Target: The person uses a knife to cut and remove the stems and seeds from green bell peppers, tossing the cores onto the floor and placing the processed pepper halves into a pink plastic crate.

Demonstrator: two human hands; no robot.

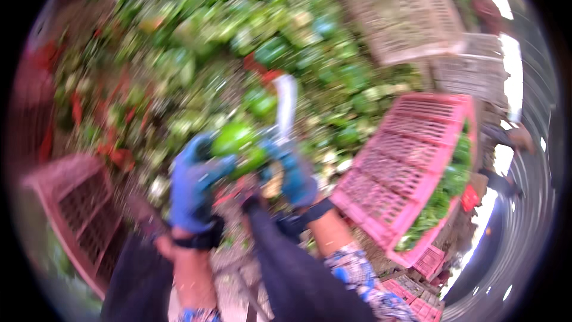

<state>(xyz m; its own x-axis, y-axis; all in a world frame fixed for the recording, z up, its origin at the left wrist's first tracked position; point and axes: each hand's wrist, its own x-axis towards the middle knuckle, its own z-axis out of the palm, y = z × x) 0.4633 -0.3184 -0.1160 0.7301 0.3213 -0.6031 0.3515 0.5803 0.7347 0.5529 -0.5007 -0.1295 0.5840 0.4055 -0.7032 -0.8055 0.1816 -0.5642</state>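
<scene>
In a blue glove, my left hand (193, 182) is closed around a shiny green bell pepper (234, 138). A second green lobe shows just below it; blur hides whether it belongs to the same pepper. My right hand (292, 173), also gloved in blue, grips a knife (287, 104) whose pale blade points up and away from me. The right fingers are close to the pepper's right side; whether they touch it I cannot tell. Just beyond the hands, another green pepper (260, 102) lies on the heap.
A wide heap of green peppers and trimmings (185, 53) spreads over the ground ahead, with red scraps among them. To the right stands a tilted pink crate (411, 155) with green produce behind its side. Another pink crate (77, 209) is at left, a pale crate (405, 12) at far right.
</scene>
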